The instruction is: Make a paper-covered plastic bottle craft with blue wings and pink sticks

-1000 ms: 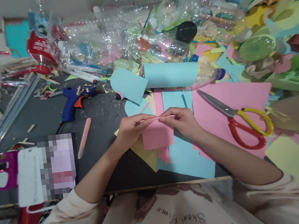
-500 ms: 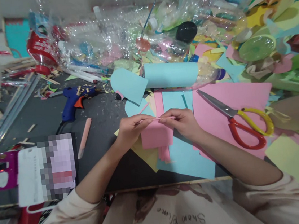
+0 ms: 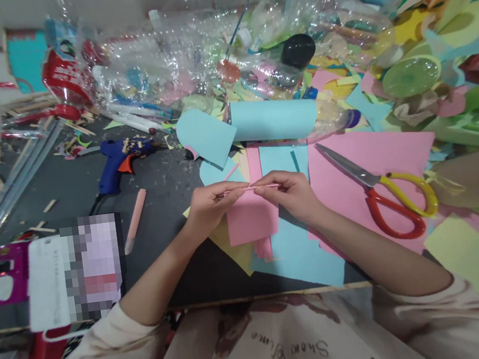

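Observation:
Both of my hands hold one pink paper piece (image 3: 252, 217) above the dark table (image 3: 165, 183). My left hand (image 3: 212, 206) pinches the left end of its rolled or folded top edge. My right hand (image 3: 292, 193) pinches the right end. The rest of the pink sheet hangs down between the hands. Beneath it lie a light blue sheet (image 3: 298, 248) and a yellow sheet (image 3: 235, 250).
Scissors with a red and a yellow handle (image 3: 392, 193) lie on a big pink sheet (image 3: 376, 157) to the right. A blue glue gun (image 3: 117, 162) lies at left, a blue paper roll (image 3: 273, 118) behind. Clear plastic bottles and paper scraps crowd the back.
The pink sheet's hanging part has shifted slightly between my fingers; both hands stay in nearly the same place.

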The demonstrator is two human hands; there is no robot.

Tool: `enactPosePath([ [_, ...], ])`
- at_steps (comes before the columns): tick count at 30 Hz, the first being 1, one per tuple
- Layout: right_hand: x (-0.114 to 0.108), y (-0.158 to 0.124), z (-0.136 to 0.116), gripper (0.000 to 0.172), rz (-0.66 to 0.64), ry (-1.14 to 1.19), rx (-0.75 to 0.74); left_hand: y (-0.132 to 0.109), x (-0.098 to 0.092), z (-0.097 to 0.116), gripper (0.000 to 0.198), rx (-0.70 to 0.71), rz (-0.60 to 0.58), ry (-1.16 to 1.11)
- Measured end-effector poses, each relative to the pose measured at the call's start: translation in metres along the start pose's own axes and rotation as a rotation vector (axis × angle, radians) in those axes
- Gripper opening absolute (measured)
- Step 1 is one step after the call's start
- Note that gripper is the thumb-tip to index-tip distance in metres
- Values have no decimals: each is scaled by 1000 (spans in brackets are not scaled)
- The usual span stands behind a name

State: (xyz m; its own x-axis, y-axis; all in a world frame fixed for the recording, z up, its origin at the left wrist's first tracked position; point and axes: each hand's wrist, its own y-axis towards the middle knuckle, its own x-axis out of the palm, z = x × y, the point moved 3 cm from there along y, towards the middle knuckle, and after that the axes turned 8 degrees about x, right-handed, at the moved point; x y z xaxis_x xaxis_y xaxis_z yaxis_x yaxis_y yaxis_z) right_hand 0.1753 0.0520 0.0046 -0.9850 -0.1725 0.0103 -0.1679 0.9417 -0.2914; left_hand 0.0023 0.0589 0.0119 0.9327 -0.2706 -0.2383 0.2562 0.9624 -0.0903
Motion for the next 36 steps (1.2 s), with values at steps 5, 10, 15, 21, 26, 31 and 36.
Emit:
enactPosePath([
  [5,0,1,1,14,-12,7,16,1,1,-1,17,11,-2,-50],
  [10,0,0,1,18,-15,12,12,0,1,-2,18,28,-11,-65],
  [15,0,1,2,24,-45,26,6,-1,0,-1,17,45,8,-33],
  [21,1,0,3,38,-90,18,52,-2,-1,-1,18,50,36,6],
  [26,2,0,0,44,-122,-98,62,-2,1,-1,16,56,20,6],
  [31,2,0,0,42,-115,-120,21,-2,1,-1,18,48,-13,-10],
  [36,3,-1,0,36,-125,-149,-4,-1,3,-3,30,109,-120,22],
])
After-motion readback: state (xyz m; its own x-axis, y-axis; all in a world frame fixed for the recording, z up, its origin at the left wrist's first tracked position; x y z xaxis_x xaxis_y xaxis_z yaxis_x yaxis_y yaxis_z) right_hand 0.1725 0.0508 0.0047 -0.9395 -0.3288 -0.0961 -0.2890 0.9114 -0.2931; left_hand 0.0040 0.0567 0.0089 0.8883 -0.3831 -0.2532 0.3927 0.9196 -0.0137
